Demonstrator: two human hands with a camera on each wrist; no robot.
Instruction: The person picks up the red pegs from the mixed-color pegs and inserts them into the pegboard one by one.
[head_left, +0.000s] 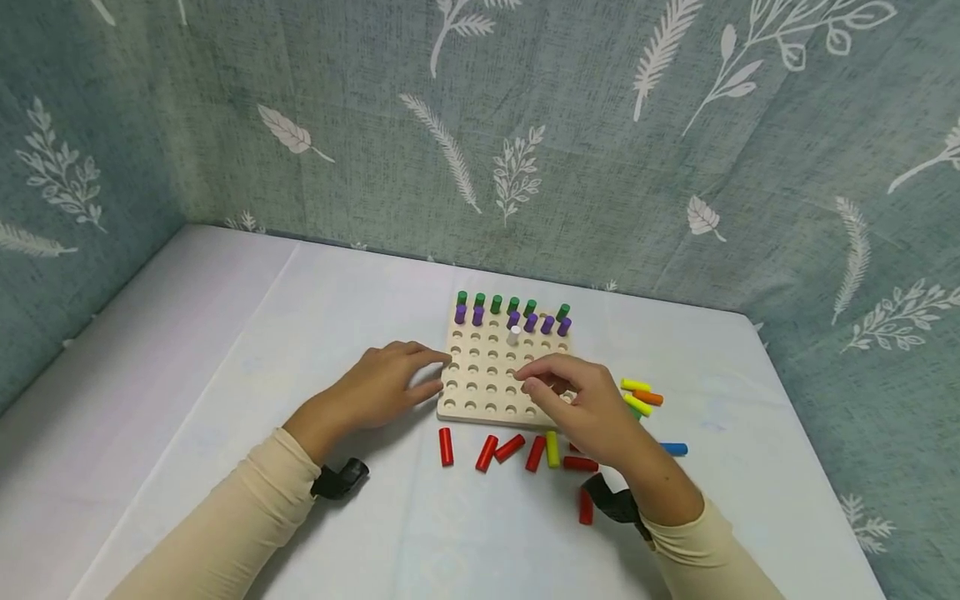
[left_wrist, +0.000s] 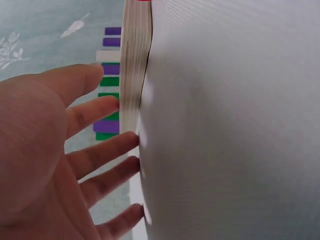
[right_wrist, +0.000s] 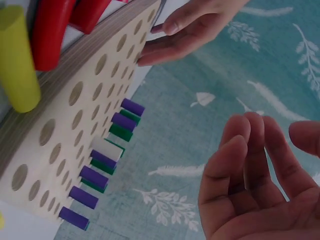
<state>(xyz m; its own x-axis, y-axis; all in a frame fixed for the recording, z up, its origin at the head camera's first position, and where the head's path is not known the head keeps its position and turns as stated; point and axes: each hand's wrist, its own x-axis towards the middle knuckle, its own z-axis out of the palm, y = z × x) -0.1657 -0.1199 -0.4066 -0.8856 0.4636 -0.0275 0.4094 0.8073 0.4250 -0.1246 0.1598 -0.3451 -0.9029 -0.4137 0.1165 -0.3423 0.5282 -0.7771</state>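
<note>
A wooden peg board lies flat with rows of round holes. Along its far side stand a row of green pegs and a row of purple pegs, each row with a gap. One white peg stands in front of the purple row. My left hand has its fingers spread at the board's left edge, holding nothing. Over the board's right front part hovers my right hand. In the right wrist view its fingers bend loosely, thumb apart, with nothing between them.
Several red pegs and a yellow peg lie loose in front of the board. To its right are an orange peg, other yellow pegs and a blue peg. A patterned curtain hangs behind the white table.
</note>
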